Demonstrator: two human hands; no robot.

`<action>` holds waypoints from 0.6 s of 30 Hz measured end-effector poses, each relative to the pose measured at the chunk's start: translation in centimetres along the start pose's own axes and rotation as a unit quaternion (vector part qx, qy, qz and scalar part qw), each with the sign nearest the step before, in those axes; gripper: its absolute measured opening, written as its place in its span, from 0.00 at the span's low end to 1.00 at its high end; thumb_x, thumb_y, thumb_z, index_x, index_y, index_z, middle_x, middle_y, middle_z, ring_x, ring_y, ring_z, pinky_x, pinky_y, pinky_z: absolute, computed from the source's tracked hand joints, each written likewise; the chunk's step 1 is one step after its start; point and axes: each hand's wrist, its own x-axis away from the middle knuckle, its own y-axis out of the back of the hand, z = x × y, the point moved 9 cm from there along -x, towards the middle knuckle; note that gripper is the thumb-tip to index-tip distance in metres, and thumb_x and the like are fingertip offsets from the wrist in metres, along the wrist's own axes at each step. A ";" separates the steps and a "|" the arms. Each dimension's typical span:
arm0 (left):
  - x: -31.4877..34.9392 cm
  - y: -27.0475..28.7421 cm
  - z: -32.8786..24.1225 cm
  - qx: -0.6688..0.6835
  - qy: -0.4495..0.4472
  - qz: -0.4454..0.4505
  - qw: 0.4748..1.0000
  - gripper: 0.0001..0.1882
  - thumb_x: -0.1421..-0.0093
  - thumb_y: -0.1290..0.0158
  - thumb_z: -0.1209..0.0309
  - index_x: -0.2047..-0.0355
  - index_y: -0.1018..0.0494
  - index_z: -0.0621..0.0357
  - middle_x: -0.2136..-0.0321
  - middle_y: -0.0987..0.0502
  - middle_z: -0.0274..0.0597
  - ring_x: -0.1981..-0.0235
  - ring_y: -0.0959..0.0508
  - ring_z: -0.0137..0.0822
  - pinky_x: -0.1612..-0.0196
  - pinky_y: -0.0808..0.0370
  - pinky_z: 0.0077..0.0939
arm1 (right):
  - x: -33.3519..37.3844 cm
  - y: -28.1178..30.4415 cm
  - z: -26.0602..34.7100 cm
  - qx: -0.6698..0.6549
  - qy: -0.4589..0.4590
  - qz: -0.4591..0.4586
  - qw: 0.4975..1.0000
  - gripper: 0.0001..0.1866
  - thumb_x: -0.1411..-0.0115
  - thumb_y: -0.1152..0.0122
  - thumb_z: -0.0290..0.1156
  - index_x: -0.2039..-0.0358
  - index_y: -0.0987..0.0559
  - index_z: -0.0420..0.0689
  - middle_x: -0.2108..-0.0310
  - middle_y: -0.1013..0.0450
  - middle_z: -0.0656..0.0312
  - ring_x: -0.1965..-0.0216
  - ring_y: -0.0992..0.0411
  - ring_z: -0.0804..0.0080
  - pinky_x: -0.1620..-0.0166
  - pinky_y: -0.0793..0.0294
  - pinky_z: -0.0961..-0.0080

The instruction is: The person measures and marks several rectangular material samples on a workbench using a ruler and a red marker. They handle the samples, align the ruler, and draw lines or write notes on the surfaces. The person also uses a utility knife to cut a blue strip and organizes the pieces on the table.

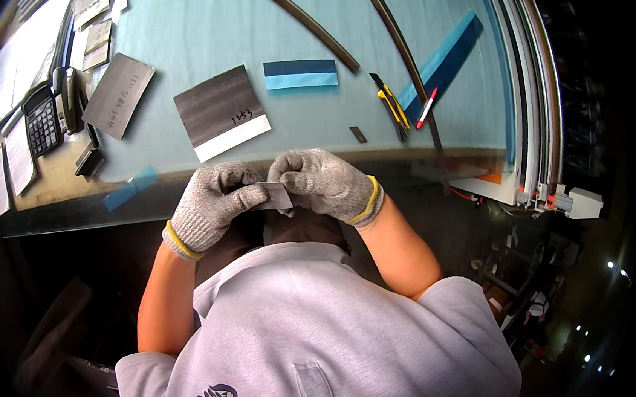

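Both of my hands wear grey knit gloves with yellow cuffs and meet just over the near edge of the table. Between them is a small flat grey piece (278, 196), tilted. My left hand (215, 205) pinches its left side between thumb and fingers. My right hand (330, 185) has its fingers closed at the piece's upper right corner. A square grey-brown sheet (219, 105) with a white band and handwriting lies just beyond my left hand. Farther off, past my right hand, is a blue strip with a dark band (301, 74).
A yellow-and-black utility knife (390, 107) and a red-and-white marker (427, 109) lie at right, beside long dark strips (398, 36) and a blue sheet (445, 55). A calculator (42, 124), a grey plate (120, 95) and papers (20, 160) occupy the left. A rail (530, 74) borders the table's right side.
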 end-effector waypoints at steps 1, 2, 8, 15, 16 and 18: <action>0.0 0.0 -0.1 -0.005 0.000 -0.002 1.000 0.10 0.35 0.37 0.68 0.66 0.20 0.64 0.74 0.20 0.32 0.69 0.26 0.22 0.62 0.24 0.22 | 0.0 0.0 0.2 0.017 0.004 -0.001 1.000 0.11 0.30 0.37 0.32 0.57 0.21 0.36 0.65 0.23 0.59 0.63 0.24 0.72 0.59 0.22 0.75; 0.0 0.0 -0.1 -0.012 0.002 -0.003 1.000 0.10 0.35 0.37 0.68 0.66 0.20 0.64 0.74 0.21 0.32 0.69 0.26 0.22 0.62 0.24 0.22 | 0.1 -0.1 0.4 0.033 0.009 -0.002 0.999 0.11 0.30 0.37 0.32 0.58 0.21 0.36 0.66 0.23 0.60 0.64 0.24 0.73 0.59 0.22 0.75; 0.1 0.7 0.7 -0.035 -0.002 0.021 0.999 0.11 0.35 0.37 0.68 0.66 0.21 0.65 0.67 0.19 0.37 0.65 0.24 0.24 0.56 0.24 0.26 | 0.8 0.5 1.9 0.135 -0.012 -0.065 0.989 0.07 0.37 0.34 0.27 0.61 0.19 0.37 0.67 0.23 0.65 0.66 0.27 0.79 0.61 0.25 0.80; -0.1 -0.4 -1.1 0.099 -0.096 -0.011 0.990 0.11 0.40 0.33 0.72 0.62 0.19 0.68 0.55 0.21 0.43 0.54 0.21 0.35 0.47 0.23 0.30 | -2.1 1.0 -1.0 0.169 0.054 -0.059 0.982 0.11 0.33 0.36 0.29 0.57 0.19 0.34 0.63 0.21 0.63 0.60 0.24 0.79 0.54 0.21 0.77; -0.2 0.0 -0.9 0.075 -0.068 -0.039 0.994 0.10 0.41 0.34 0.72 0.64 0.19 0.68 0.58 0.20 0.44 0.55 0.20 0.37 0.47 0.24 0.32 | -2.2 1.7 -0.9 0.190 0.075 -0.069 0.977 0.11 0.33 0.36 0.30 0.56 0.19 0.34 0.63 0.21 0.63 0.60 0.24 0.79 0.55 0.21 0.77; 0.1 1.4 -0.9 -0.063 -0.069 -0.100 0.991 0.09 0.43 0.34 0.73 0.66 0.19 0.67 0.63 0.19 0.44 0.57 0.20 0.39 0.49 0.24 0.33 | -2.3 2.4 -0.3 0.229 0.117 -0.088 0.962 0.13 0.32 0.37 0.31 0.54 0.19 0.34 0.62 0.21 0.63 0.61 0.25 0.80 0.55 0.21 0.77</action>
